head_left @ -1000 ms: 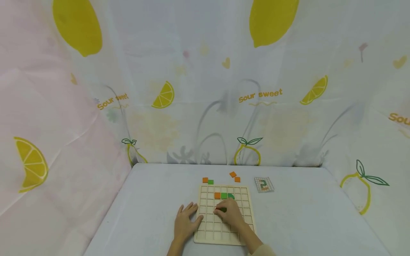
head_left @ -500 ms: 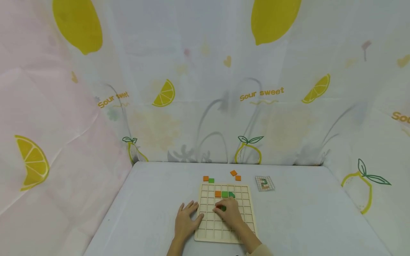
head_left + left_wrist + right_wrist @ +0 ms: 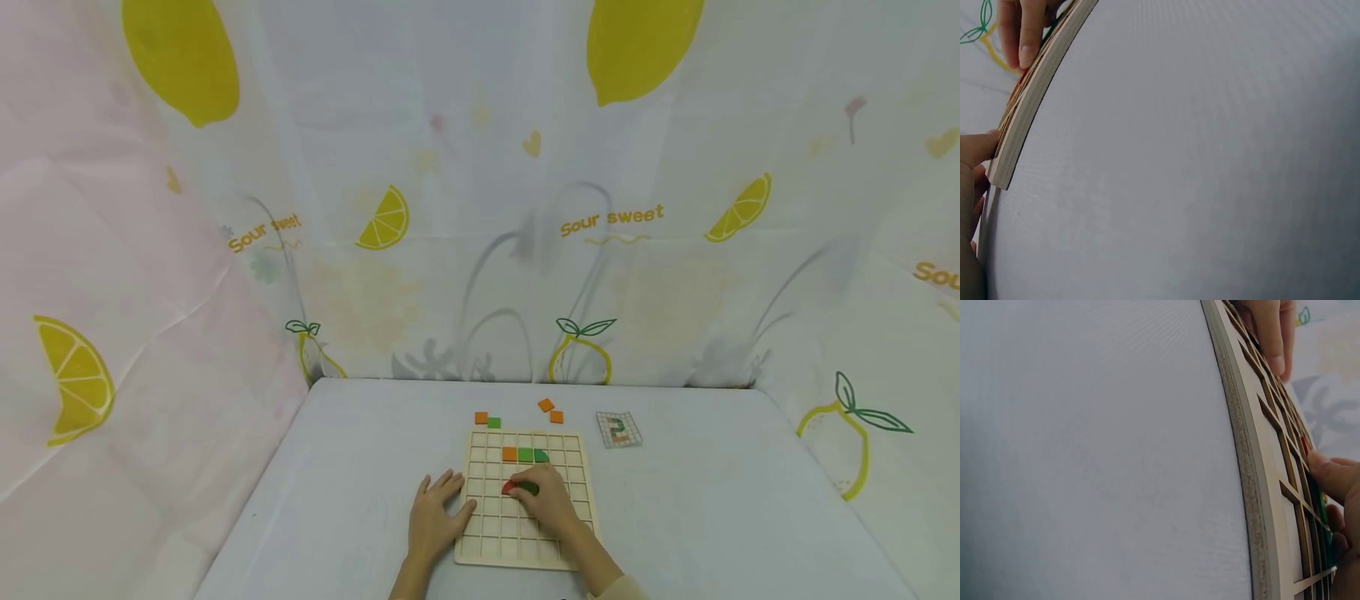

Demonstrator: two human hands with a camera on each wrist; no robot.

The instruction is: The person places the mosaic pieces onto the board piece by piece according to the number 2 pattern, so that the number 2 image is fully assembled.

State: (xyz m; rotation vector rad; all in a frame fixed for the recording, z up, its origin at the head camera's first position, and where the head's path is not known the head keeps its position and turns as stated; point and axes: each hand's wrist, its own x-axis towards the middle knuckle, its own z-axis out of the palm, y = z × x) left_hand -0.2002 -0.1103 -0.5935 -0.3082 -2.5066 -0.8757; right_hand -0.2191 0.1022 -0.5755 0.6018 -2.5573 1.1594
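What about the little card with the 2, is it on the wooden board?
No, the card lies on the white table, to the right of the wooden board and apart from it.

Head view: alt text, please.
A person's right hand pinches a red tile on a wooden grid board, the left hand at its left edge. An orange tile, a green tile and a dark-green tile form a row farther up. Four loose tiles lie beyond the board, a pattern card by its far right corner.
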